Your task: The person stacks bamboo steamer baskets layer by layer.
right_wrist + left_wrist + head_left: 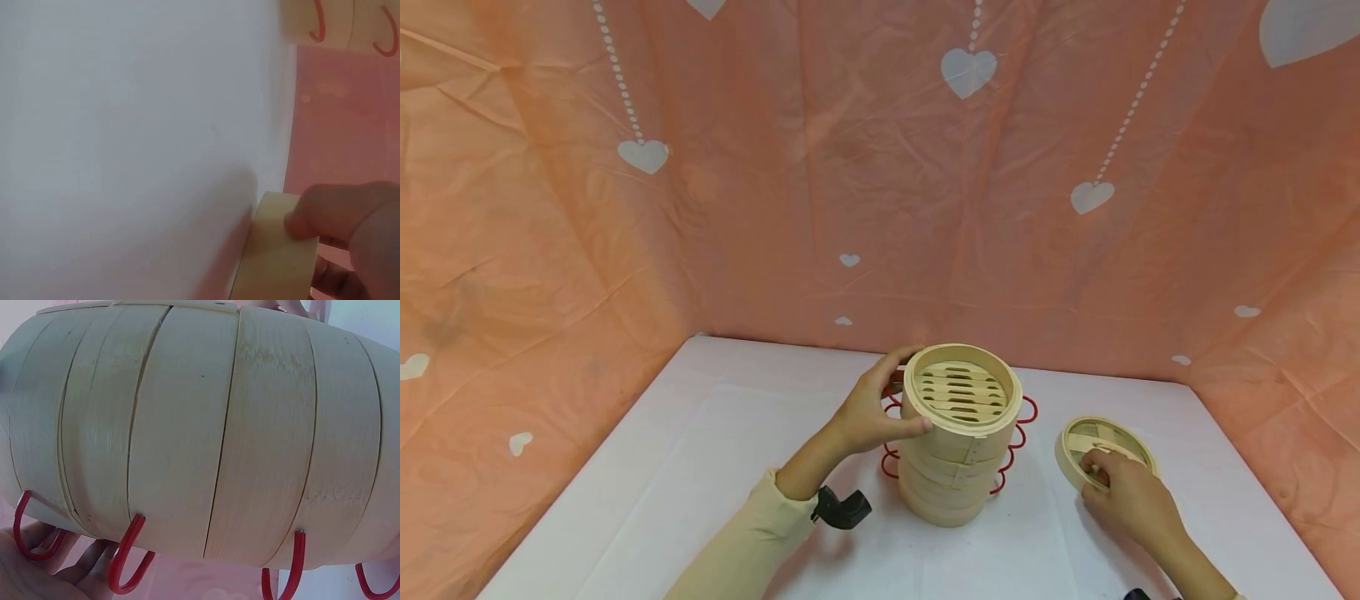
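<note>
A tall stack of round bamboo steamer baskets (pixel 951 492) stands upright on the table, its slatted top tier facing up. Red loops (pixel 1028 409) stick out along both sides. My left hand (pixel 868 417) grips the stack near its top, thumb at the front and fingers round the far left side. In the left wrist view the baskets' pale wall (pixel 181 425) fills most of the picture. To the right, my right hand (pixel 1138 504) pinches the near-left rim of a shallow bamboo steamer lid (pixel 1067 467). The right wrist view shows the thumb (pixel 306 219) on the lid's outer side.
Both items are on a white-covered table (pixel 700 467). An orange-pink cloth (pixel 880 183) with white hearts rises at the back and both sides. A black wrist mount (pixel 844 509) sits at my left wrist, beside the stack.
</note>
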`<state>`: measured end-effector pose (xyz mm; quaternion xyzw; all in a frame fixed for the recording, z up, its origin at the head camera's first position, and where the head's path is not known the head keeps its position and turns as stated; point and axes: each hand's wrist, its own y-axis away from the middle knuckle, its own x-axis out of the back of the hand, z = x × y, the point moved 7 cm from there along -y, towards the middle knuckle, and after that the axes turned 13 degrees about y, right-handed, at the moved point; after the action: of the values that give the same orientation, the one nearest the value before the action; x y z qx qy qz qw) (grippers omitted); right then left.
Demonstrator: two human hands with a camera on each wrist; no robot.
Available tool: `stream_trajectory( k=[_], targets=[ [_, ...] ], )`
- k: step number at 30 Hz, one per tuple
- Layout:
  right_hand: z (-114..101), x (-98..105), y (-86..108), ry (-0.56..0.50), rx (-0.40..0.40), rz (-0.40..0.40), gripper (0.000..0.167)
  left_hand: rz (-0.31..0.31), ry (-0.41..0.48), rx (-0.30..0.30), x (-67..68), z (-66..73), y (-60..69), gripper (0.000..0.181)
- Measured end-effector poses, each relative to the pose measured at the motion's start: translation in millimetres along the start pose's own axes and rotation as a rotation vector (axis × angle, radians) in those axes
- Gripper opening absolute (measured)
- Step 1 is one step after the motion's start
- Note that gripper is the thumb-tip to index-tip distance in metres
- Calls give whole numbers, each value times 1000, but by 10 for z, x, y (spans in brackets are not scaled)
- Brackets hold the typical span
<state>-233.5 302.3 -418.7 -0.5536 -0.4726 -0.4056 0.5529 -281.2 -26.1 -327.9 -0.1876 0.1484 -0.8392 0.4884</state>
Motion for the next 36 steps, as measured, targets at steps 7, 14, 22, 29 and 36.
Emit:
stream_trajectory(
  k=[7,14,22,29,36],
  targets=[
    [-3,10,4,18,9,37,17,4,3,7,0,-12,-6,84],
    [-13,39,4,37,23,88,18,7,9,6,6,-19,-8,84],
    [-23,88,8,70,32,185,20,2,8,13,7,-18,2,84],
    [-63,199,27,76,38,295,19,1,7,16,5,-8,5,84],
    [-122,368,23,79,82,390,22,5,8,22,1,-17,6,84]
  ],
)
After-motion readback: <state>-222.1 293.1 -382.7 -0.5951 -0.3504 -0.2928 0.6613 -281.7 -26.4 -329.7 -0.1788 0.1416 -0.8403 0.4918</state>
